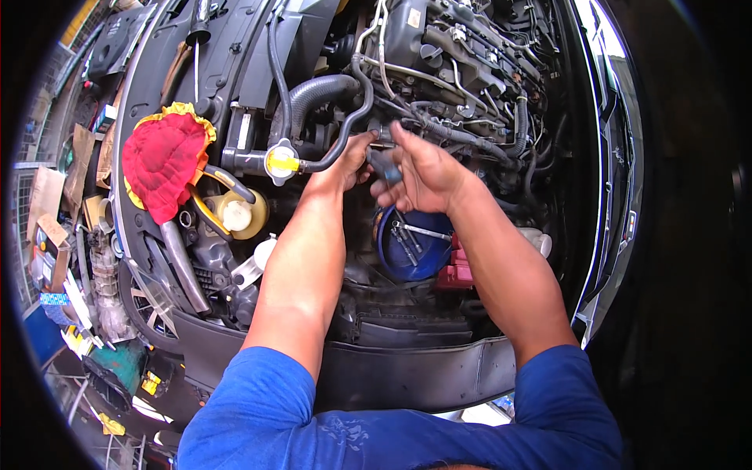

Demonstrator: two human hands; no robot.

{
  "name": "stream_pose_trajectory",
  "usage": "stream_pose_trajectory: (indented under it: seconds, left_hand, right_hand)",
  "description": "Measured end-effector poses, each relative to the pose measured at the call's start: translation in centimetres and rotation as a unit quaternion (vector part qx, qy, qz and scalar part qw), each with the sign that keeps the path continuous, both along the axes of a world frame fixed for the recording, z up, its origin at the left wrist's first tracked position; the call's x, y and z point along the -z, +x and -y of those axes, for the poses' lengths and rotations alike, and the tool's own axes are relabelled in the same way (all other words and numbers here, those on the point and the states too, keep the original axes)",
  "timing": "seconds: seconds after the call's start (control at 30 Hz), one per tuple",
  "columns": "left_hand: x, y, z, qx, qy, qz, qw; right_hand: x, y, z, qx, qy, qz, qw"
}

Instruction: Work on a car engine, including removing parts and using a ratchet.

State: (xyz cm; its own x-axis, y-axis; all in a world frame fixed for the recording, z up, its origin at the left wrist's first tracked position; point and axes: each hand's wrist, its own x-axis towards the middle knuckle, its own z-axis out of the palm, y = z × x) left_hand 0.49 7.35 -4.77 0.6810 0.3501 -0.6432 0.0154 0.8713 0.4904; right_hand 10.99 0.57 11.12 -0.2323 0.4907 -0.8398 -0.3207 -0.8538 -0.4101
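Both my hands are deep in a car's engine bay, beside a thick black ribbed hose. My left hand has its fingers curled in at the engine's side; what they grip is hidden. Close to its right, my right hand is raised with the thumb pointing up, its fingers smeared by motion. A dark, blurred object with a bluish end shows between the hands; I cannot tell its kind or whether the right fingers hold it. Below my right hand sits a blue bowl with a ratchet wrench and other metal tools inside.
A red cloth with yellow edging lies bunched on the left side. Near it are a yellowish reservoir and a yellow-marked cap. A screwdriver stands farther off. Beside the bowl is a red cover.
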Motion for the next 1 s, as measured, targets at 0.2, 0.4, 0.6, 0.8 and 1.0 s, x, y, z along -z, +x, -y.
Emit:
stream_pose_trajectory:
  seconds: [0.2, 0.4, 0.6, 0.8, 1.0]
  left_hand:
    - [-2.2, -1.0, -1.0, 0.14, 0.201, -0.15, 0.958]
    - [-2.1, 1.0, -1.1, 0.072, 0.202, -0.206, 0.955]
    - [-1.9, 0.6, -0.7, 0.076, 0.203, -0.213, 0.953]
    - [-2.2, 0.6, -0.9, 0.116, 0.238, -0.238, 0.934]
    - [-1.5, 0.2, -0.4, 0.096, 0.291, -0.213, 0.928]
  right_hand:
    - [3.4, -3.7, 3.0, 0.15, -0.035, 0.008, 0.988]
    - [5.1, -5.1, 3.4, 0.156, -0.007, 0.047, 0.987]
    - [5.5, -5.3, 4.1, 0.133, 0.04, 0.071, 0.988]
    - [6.1, -5.6, 4.7, 0.112, 0.061, 0.1, 0.987]
    - [7.6, -5.9, 5.5, 0.09, 0.081, 0.149, 0.981]
